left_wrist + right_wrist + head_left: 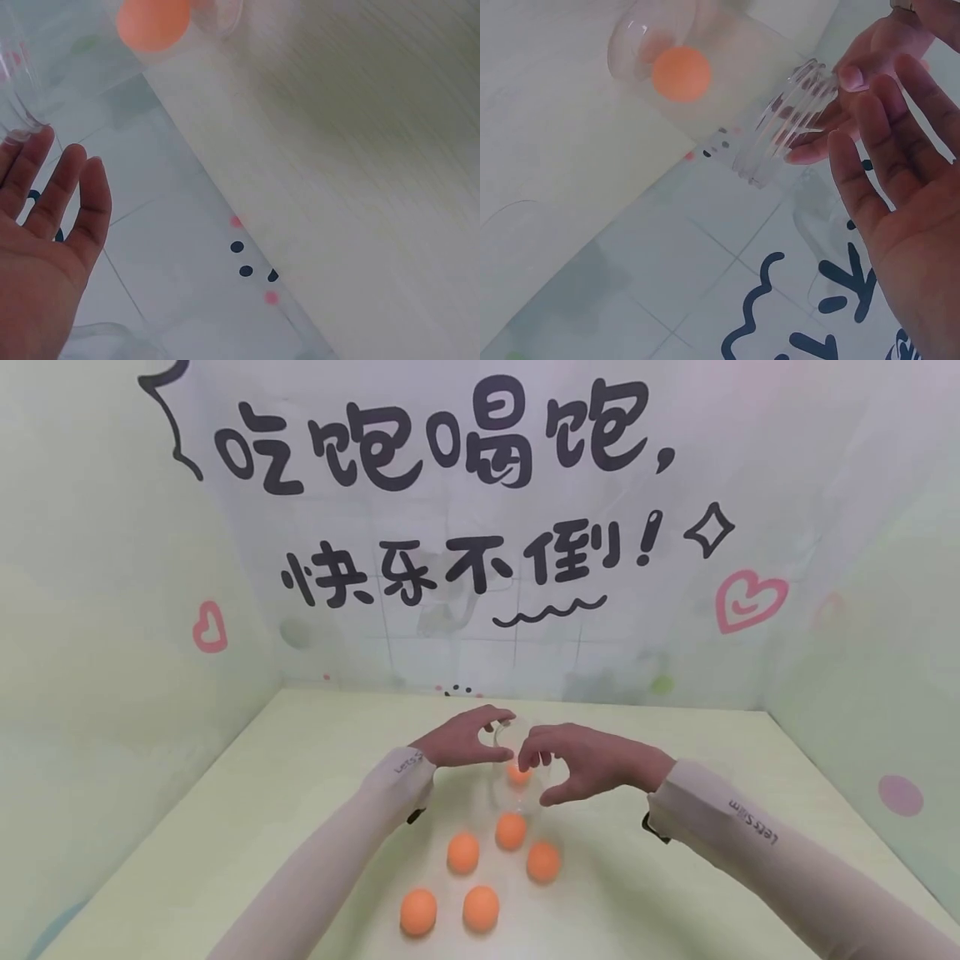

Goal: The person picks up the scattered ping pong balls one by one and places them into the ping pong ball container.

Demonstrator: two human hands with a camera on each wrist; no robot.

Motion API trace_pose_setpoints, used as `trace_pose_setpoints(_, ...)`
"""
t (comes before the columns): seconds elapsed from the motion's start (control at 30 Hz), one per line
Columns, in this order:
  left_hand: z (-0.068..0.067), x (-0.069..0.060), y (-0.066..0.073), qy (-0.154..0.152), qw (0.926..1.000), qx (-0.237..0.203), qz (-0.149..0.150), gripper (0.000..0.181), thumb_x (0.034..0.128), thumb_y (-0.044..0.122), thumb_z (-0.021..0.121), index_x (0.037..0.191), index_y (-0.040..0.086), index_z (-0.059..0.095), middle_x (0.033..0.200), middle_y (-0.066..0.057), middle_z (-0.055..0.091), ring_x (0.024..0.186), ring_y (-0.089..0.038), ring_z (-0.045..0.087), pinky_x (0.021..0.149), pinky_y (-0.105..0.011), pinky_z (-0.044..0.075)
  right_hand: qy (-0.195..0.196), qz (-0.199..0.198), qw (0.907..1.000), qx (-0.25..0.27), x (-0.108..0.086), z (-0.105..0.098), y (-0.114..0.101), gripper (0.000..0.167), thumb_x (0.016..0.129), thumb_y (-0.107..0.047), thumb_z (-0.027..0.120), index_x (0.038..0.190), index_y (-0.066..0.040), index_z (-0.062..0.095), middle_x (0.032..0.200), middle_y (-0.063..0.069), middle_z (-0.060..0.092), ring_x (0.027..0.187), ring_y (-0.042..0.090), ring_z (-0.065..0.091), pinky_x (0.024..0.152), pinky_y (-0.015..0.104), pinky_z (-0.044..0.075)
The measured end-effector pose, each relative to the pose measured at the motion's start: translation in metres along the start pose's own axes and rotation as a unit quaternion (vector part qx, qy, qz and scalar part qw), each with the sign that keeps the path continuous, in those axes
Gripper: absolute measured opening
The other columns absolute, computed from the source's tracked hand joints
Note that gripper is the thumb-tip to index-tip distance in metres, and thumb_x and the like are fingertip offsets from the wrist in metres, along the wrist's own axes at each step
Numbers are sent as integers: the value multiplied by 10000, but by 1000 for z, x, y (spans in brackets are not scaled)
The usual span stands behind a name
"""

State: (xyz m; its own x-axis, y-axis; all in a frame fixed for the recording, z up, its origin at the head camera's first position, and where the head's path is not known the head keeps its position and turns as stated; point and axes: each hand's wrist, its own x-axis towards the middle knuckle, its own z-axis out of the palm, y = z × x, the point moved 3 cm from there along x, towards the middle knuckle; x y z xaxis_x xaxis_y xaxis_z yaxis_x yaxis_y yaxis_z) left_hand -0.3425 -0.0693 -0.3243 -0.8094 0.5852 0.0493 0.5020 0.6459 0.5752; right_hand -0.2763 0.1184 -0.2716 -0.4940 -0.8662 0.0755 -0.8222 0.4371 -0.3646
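Five orange balls lie loose on the pale table, between its near side and a clear jar. The jar stands upright in the middle of the table, between the left and right edges and short of the far edge; its ribbed mouth faces up, and a single orange ball rests low inside. Of the loose balls, three form a group near the jar, one of them just beside its base, while two lie side by side nearer the near side.

The left hand curves about the left side of the jar's mouth, thumb and fingers spread well apart and only loosely bent; whether the fingertips touch the rim cannot be told. The right hand stands opposite, at the right side of the mouth, its grip wide and without hold of anything, the fingers gently bent and the thumb set apart below them.

Both forearms wear pale sleeves with small dark print. Behind the far edge rises a pale wall bearing large black characters and pink heart outlines.
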Motion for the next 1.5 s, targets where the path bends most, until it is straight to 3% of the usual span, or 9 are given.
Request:
trace_pose_setpoints(0.47,0,0,0,-15,9999,56,-97,663,859,412,637,1436,170,415,1381,-33,504,1216,-237,491,971,-427,427,-208,58,9996,154,-9,19,7,308,772,-173,763,1027,-200,592,993,-115,578,920,65,538,850,287,466)
trace_pose_setpoints(0.77,1,0,1,2,9999,72,-117,660,860,407,632,1436,169,416,1391,-31,495,1218,-232,489,970,-429,430,-390,-53,9992,-49,-12,32,7,320,766,-141,753,1043,-180,596,1060,-45,600,1020,124,579,920,323,470)
trace_pose_setpoints(1.03,2,-1,1,96,9999,58,-15,654,855,395,639,1425,155,428,1356,-28,513,1186,-232,506,952,-411,433,-556,-202,9982,51,-13,52,6,320,759,-135,744,1048,-115,609,1048,-44,596,995,182,592,900,285,469)
trace_pose_setpoints(1.5,1,0,-2,67,9999,30,-106,659,855,414,642,1429,170,428,1375,-30,508,1200,-235,503,947,-418,437,-927,-70,9956,62,-17,76,5,290,746,-100,723,1014,-132,616,1005,-54,580,955,81,572,864,215,452)
